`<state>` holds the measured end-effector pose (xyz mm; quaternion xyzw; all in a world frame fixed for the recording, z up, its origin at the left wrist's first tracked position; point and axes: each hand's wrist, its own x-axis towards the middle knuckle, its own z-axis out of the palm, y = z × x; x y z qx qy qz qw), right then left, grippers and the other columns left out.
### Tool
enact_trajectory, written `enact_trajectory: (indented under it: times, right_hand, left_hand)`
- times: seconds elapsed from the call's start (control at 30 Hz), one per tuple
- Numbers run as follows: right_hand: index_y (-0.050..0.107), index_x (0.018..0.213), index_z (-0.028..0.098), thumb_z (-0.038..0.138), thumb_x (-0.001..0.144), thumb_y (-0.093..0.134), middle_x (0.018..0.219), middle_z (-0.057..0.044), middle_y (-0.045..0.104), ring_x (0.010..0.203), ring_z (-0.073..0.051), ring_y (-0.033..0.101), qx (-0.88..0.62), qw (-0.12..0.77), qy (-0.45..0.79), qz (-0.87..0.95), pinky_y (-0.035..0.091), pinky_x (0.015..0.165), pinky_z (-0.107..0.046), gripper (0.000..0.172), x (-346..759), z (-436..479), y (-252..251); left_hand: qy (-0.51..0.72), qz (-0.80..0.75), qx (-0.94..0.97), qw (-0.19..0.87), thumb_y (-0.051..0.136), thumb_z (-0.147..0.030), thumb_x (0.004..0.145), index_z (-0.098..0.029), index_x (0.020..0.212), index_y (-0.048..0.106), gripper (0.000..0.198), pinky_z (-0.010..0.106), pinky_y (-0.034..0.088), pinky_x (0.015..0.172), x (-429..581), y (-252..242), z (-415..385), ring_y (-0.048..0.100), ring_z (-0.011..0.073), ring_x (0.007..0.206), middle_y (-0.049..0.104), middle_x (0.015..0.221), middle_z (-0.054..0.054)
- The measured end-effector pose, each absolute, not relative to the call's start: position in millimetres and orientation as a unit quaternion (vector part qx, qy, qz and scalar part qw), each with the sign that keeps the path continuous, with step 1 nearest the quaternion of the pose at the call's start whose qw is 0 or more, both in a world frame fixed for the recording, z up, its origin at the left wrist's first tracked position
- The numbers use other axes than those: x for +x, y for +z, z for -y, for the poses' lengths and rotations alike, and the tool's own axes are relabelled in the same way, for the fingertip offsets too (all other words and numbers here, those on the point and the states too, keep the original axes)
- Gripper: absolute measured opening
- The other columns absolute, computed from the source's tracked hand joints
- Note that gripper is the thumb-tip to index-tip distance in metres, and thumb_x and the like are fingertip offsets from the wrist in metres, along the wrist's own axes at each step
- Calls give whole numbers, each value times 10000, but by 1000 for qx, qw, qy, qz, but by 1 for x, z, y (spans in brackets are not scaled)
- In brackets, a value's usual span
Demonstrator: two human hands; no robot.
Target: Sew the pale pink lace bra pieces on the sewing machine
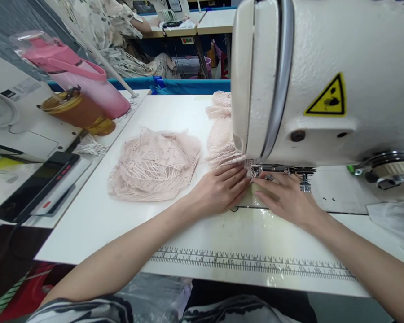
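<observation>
My left hand (218, 188) lies flat on the white table (97, 215), fingers stretched toward the needle area, pressing a pale pink lace piece (222, 139) that runs back under the sewing machine head (323, 80). My right hand (286, 197) rests flat just right of it, fingers pointing left at the presser foot (272, 169), touching the lace edge there. A loose heap of the same pink lace (153, 163) lies to the left of my left hand.
A pink bottle (77, 72) and an amber jar (76, 110) lie at the left on another machine, beside a black control panel (37, 184). A printed ruler (252, 262) runs along the table's front edge. Another person in patterned clothes (107, 27) sits behind.
</observation>
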<state>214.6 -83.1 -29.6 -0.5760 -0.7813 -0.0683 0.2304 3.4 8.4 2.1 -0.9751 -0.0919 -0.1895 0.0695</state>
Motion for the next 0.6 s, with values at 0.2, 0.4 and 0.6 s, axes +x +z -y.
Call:
enact_trajectory:
  times: [0.2,0.4,0.6]
  right_hand:
    - [649,1128,292,392,931,514,1166,2,662,815,-150,648,-573,231,-75,783,451,853,-363,259,215,85,-28]
    - [623,1184,287,403,930,515,1186,-14,660,864,-171,650,-576,221,-87,782,451,877,-388,299,216,83,-31]
    - [581,1251,298,418,928,511,1178,-20,658,961,-205,632,-582,208,-85,782,446,894,-400,352,217,82,-32]
  left_hand:
    - [-193,107,-970,96,490,-245,947,-101,1175,624,301,391,498,1014,5,-3,-5,628,223,1115,664,1175,103]
    - [-195,121,-966,122,484,-258,950,-86,1173,628,316,380,504,990,8,-3,-3,646,223,1075,670,1161,111]
    - [-193,138,-962,132,483,-257,950,-80,1147,643,310,361,507,946,10,-1,-2,656,223,1043,676,1147,115]
